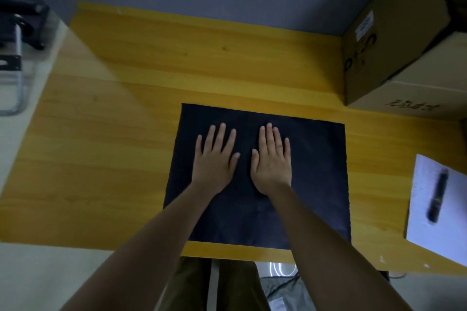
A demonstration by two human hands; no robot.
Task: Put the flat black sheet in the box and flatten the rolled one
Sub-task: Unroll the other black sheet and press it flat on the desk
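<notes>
The sheet (298,171) is pressed flat on the desk (101,159) under the left hand (214,159) and right hand (271,159), palms down, fingers spread, gripping nothing. If pressure is released unevenly, curling could return; the box (394,45) stands well apart.

Left hand (215,159) and right hand (271,159) press palms-down, side by side, on a black sheet (316,171) near the table's (113,134) front edge.

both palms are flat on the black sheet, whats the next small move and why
Probably slide the left hand and right hand apart toward the side edges. Both press palm-down, side by side, at the middle of the black sheet, which lies spread on the wooden table; its outer parts are untouched, so sweeping outward would smooth them.
</notes>
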